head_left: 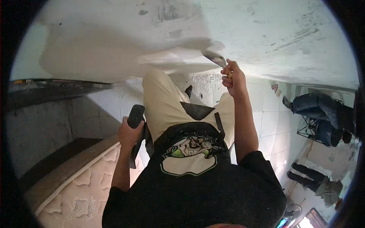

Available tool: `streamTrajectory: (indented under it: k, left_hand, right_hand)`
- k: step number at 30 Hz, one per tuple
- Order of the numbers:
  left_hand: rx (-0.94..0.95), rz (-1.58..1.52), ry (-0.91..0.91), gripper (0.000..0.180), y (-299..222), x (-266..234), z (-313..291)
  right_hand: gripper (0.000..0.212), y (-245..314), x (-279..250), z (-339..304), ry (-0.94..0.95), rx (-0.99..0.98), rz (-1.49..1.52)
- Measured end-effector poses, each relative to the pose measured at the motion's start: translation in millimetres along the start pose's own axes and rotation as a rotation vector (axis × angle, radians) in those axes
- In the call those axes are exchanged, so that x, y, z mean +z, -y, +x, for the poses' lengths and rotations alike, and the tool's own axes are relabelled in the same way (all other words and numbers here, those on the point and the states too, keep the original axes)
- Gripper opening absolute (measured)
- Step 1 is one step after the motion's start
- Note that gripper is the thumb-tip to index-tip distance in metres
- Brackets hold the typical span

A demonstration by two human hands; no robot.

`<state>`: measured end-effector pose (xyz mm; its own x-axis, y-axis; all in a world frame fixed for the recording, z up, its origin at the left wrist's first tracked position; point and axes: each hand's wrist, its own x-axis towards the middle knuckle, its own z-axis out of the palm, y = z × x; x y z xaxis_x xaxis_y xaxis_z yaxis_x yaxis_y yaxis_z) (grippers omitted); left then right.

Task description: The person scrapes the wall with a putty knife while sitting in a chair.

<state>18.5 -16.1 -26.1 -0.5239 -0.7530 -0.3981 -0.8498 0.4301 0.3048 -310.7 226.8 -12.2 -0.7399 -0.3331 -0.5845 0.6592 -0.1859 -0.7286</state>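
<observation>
Pale greenish-white wall [114,41], one broad surface, grey-smudged and marked with dark streaks at the right, spans the upper field. Beneath it runs one light floor [268,125] of square tiles, spattered near its foot. One quilted, floral-patterned mattress [81,190] occupies the lower left; one dark, ledge-like panel [57,89] projects at the left, above it. Central figure: one person in a black printed shirt [243,190] and cream trousers [159,102], knees towards the wall. Two other people appear at the right, one in blue jeans [315,104], the other in dark trousers [311,178]. Two bare hands are engaged, each with one item. Right hand [235,79]: fingers curled round the yellowish handle of one putty knife [215,59], its metal blade at the wall; whether it touches cannot be told. Left hand [129,131]: held low near the left knee, fingers closed about one black, round-ended object [136,116], its exact kind indeterminable.
</observation>
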Motion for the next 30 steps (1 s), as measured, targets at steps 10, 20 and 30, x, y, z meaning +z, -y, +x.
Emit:
streamTrajectory:
  k: [10, 20, 30]
  left_hand:
    - [-0.030, -0.012, -0.010, 0.057, -5, -6, -5]
    - [-0.006, -0.024, -0.010, 0.056, 5, 2, -5]
    - [-0.004, -0.024, 0.001, 0.056, -2, -2, -7]
  right_hand:
    - [0.027, -30, 6, 7, 0.058, 0.053, -0.031]
    - [0.022, -6, 1, -20, -0.003, 0.019, 0.034]
    - [0.018, -25, 17, -22, 0.031, 0.037, -0.021]
